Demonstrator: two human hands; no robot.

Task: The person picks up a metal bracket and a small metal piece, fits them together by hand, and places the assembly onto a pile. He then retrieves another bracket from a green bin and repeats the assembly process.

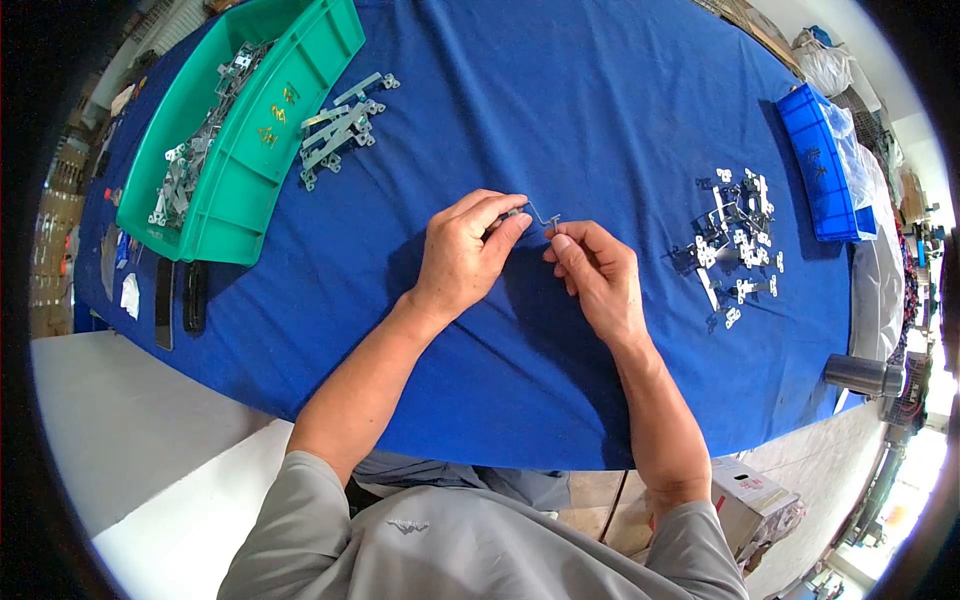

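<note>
My left hand (467,250) pinches one end of a small bent metal bracket (541,215) above the blue cloth. The thumb and index finger of my right hand (598,272) close on the bracket's other end, its remaining fingers curled. Left of my hands, a small pile of metal brackets (343,130) lies on the cloth. To the right lies a looser, scattered group of brackets (742,238). My fingers partly cover the held bracket, so its full shape is hidden.
A green bin (225,190) holding many metal parts stands at the upper left. Below it lie a phone-like dark object (164,303) and a black case (195,297). A blue bin (820,165) with plastic bags and a metal cylinder (863,375) sit at the right.
</note>
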